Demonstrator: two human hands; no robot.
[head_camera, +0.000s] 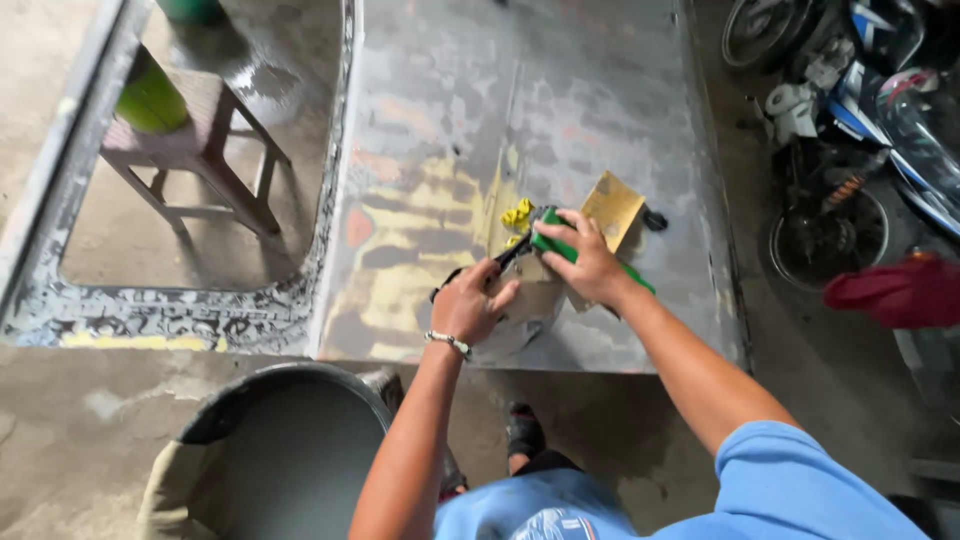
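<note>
Head view: hands (530, 285) grip green tool (560, 250).

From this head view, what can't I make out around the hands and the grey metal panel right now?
- Black tool end under the left hand: covered by the fingers.
- Middle of the green-handled tool: hidden by the right hand.
- Small yellow object on the grey metal panel: too small to identify.
- Grey round tub: cut off by the bottom edge.
- Parked motorcycle: cropped at the right edge.
</note>
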